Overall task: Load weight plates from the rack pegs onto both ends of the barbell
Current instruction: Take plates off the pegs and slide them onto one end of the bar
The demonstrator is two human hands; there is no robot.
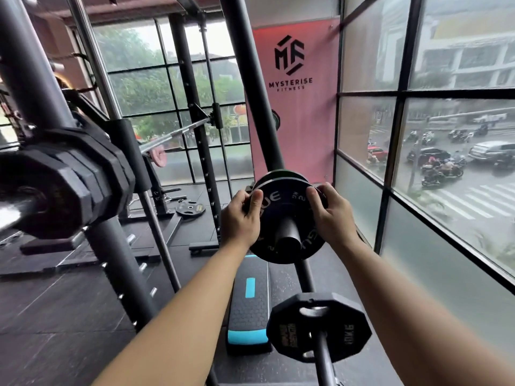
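Left hand, right hand grip plate; peg points at camera.

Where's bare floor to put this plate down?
Bare floor left of the rack upright. Crowded below the held round plate: step platform, octagonal plate on the lower peg; a loose plate lies further back.

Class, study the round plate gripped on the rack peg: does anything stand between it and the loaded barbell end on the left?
The left hand and right hand grip the round plate, which is threaded on the rack peg; it must slide off that first. Otherwise nothing visible seems to block the barbell end.
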